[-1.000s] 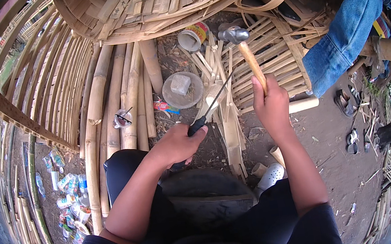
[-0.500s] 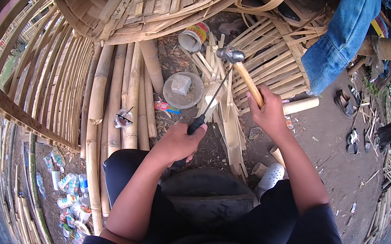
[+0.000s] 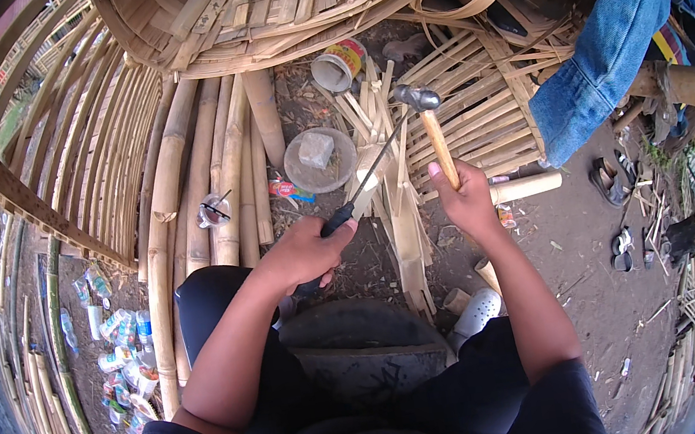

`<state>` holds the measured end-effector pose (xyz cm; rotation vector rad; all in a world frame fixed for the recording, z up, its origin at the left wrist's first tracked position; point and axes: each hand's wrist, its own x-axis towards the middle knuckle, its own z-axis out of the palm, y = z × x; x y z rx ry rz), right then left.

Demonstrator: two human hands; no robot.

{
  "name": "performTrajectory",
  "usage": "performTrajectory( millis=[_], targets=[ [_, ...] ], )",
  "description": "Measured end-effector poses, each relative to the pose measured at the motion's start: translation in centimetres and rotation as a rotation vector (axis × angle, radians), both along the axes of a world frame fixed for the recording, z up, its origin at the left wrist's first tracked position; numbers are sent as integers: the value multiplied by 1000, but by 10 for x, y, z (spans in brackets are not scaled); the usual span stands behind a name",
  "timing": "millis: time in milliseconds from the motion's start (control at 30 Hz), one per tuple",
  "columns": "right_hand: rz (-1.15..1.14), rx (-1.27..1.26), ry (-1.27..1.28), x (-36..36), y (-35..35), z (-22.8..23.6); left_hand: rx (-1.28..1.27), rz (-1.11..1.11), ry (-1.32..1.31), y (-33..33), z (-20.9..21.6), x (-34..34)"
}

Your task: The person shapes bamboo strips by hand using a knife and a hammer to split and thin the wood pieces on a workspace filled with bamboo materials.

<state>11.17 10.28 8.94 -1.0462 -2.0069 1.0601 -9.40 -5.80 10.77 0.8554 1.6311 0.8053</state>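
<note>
My left hand (image 3: 307, 253) is closed around the black handle of a long knife (image 3: 374, 168), whose narrow blade slants up and to the right. My right hand (image 3: 465, 200) grips the wooden handle of a hammer (image 3: 439, 145), keeping its metal head up beside the blade's far end. Whether head and blade touch, I cannot tell. Beneath the blade lie pale split bamboo strips (image 3: 408, 240), and a cut bamboo end (image 3: 367, 177) shows among them. Between my knees sits a dark rounded block (image 3: 363, 338).
Bamboo poles (image 3: 163, 232) lie at left, with a plastic cup (image 3: 214, 210) on them. A grey stone (image 3: 316, 151) rests on a round dish (image 3: 298, 173). Ahead are a large woven basket (image 3: 273, 51), a tub (image 3: 332, 71) and a slatted bamboo panel (image 3: 473, 104). Blue denim (image 3: 600, 69) hangs at right.
The hammer's head has shifted slightly right and its handle stands more upright. The knife has turned a little, showing more of its blade near the handle. Both hands keep their grips.
</note>
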Motion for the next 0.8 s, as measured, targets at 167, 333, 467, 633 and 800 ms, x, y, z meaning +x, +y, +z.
performTrajectory(
  millis=[167, 333, 467, 633, 800],
  targets=[
    [-2, -123, -3, 3, -3, -27, -3, 23, -22, 3, 4, 1],
    [-35, -114, -225, -2, -1, -19, 0, 17, -2, 2, 4, -3],
    [125, -166, 114, 0, 1, -9, -12, 38, -9, 0, 8, -4],
    [92, -197, -167, 6, 2, -12, -8, 32, -14, 2, 6, -4],
    [129, -124, 72, 9, 1, -9, -8, -5, 30, 2, 4, -6]
  ],
)
